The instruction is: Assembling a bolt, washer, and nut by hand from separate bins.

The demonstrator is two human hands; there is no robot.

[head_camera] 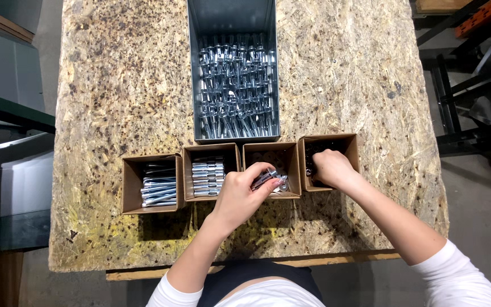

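Hands are working over four small brown cardboard boxes (pixel 153 161) on the chipboard table (pixel 115 85): left hand (pixel 240 196) is gripping a silver metal bolt (pixel 268 179) above the third box, right hand (pixel 331 169) is reaching, fingers curled, into the rightmost box, its hold hidden

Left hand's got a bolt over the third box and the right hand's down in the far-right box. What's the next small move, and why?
Probably lift the right hand out of the far-right box with a small part and bring it to the bolt held by the left hand: the hands sit close together, one in each box.
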